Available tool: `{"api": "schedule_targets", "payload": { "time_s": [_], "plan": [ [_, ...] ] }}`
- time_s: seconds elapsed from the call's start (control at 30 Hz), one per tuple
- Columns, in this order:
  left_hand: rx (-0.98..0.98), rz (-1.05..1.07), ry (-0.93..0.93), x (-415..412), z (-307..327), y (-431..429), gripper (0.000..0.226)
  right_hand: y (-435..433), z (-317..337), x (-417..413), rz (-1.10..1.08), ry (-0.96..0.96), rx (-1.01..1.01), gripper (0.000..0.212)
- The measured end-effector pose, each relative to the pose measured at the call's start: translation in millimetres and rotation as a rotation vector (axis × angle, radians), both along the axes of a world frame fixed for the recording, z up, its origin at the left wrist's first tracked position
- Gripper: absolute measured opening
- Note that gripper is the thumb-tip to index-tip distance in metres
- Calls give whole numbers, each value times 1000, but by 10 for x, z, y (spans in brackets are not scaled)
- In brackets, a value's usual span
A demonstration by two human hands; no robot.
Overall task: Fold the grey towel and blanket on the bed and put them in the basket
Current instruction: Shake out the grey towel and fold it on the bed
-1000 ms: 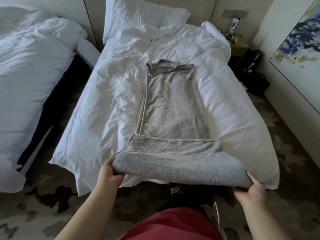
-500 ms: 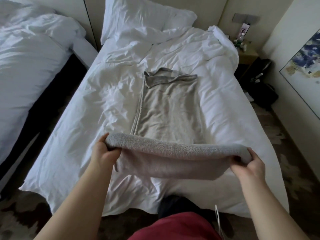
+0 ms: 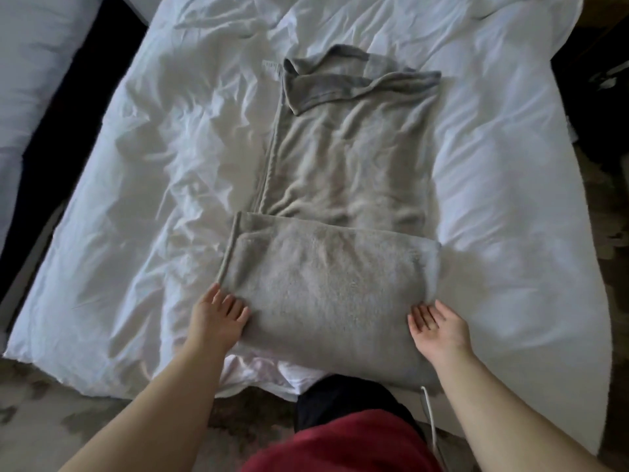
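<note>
Lengthwise down the middle of the bed lies a long grey plush cloth [image 3: 343,165]; whether it is the towel or the blanket cannot be told. Its near end is doubled over on itself into a thick folded pad [image 3: 326,294] that reaches the foot edge of the mattress. Its far end is rumpled, with a darker grey hem turned back. A narrow stitched border runs along the cloth's left side. The left hand [image 3: 218,318] rests at the pad's near left corner, back upward. Its fingers [image 3: 235,306] are straight and slightly spread, their tips touching the cloth's edge. The right hand [image 3: 439,327] lies at the pad's right side with the palm turned inward. Its fingers [image 3: 422,315] are straight and close together, against the plush without gripping it. Under the cloth spreads a creased white duvet [image 3: 153,165] that covers the bed. At the foot, a red garment [image 3: 340,447] on the person fills the bottom of the view, with a thin white cable [image 3: 429,413] hanging beside it. A second white bed [image 3: 30,63] stands to the left across a dark gap. A patterned brown carpet [image 3: 51,413] shows below.
</note>
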State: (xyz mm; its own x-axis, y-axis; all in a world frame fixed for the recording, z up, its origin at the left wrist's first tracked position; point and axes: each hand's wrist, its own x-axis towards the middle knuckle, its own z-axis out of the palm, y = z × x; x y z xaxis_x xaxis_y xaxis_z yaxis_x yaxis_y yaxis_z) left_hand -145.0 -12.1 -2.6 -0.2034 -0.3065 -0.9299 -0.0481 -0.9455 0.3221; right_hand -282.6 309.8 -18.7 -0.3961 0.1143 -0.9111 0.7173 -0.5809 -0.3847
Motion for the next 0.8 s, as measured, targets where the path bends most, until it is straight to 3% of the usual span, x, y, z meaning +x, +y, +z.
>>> {"api": "schedule_targets", "payload": {
  "time_s": [0.13,0.23,0.33,0.43,0.6,0.8],
  "plan": [
    [-79,68,-160,218,-77,71,29,34,-52,112,66,-45,89,14],
    [-131,96,-424,399,-159,79,24,173,-166,289,113,-161,292,10],
    [-43,-30,-502,589,-241,127,46,342,-281,540,153,-285,461,35],
    [120,24,-342,649,-271,232,46,355,-299,844,202,-293,355,38],
    [189,49,-112,549,-248,317,57,223,-112,1129,72,-188,7,49],
    [141,-57,-78,210,30,241,60,109,28,973,63,-61,19,29]
  ]
}}
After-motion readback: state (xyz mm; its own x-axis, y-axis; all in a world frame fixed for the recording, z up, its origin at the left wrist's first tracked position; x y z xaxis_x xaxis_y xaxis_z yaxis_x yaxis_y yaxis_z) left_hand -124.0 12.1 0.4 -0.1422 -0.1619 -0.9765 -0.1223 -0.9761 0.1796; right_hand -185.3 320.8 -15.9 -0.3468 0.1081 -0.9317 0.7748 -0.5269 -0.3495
